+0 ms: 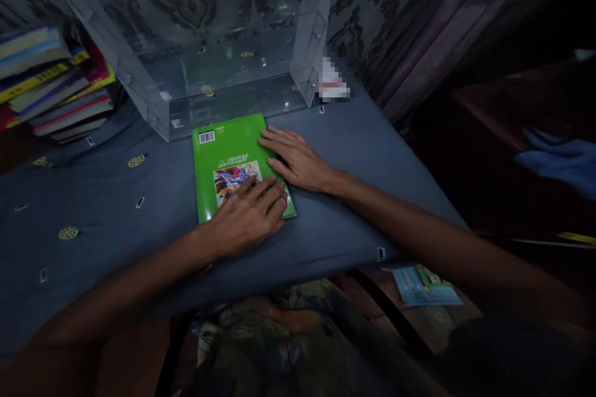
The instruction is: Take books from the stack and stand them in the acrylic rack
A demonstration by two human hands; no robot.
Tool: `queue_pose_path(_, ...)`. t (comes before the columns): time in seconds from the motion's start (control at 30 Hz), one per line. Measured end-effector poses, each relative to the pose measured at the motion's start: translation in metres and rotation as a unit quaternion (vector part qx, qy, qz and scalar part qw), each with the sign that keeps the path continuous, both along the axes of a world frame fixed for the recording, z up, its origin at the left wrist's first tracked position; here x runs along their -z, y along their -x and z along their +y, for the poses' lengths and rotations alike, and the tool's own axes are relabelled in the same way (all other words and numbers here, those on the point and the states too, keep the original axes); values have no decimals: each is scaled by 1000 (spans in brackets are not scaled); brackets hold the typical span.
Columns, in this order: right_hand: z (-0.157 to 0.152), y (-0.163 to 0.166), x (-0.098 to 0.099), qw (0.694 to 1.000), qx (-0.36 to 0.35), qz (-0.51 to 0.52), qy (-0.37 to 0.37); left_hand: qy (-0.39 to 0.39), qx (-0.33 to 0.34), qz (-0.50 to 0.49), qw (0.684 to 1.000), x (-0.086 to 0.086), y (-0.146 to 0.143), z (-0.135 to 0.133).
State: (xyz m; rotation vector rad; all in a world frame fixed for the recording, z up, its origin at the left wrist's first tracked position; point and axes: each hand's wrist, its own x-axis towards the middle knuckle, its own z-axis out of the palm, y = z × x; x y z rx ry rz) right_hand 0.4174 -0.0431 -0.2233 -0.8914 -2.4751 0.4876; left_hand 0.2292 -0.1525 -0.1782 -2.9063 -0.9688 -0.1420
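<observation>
Foreground: patterned garment (261,353). Beyond, left grip (249,211) and right grip (298,158) rest unclamped, fingers spread, on a glossy green paperback (233,144), beneath them on the worktop (358,142); probably light, pliant, slippery, best held by the edge beside the right grip.

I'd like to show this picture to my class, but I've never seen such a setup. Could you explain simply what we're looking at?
There is no machine here: these are a person's own bare hands. The single picture comes from a camera worn on the head, looking forward and down. On the blue patterned cloth lies a green book. The left hand rests over its near part, the right hand along its right edge; neither closes in a grip. Beyond the book stands a clear plastic rack, with a pile of books to its left.
</observation>
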Motion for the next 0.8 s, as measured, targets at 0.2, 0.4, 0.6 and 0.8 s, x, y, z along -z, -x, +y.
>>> queue_pose_path(0.2,-24,-15,-2,999,-26,20,34,-37,6,-9,999,4,-1,-1)
queue_pose_path(0.4,-34,-29,-7,995,-46,45,70,-69,16,-12,997,5,-1,-1)
queue_pose_path(0.6,-47,-39,-13,992,-71,39,95,-95,12,-38,995,9,1,-1)
queue_pose_path(0.8,-61,-44,-9,995,-74,-2,68,-73,1,-73,995,17,7,-3)
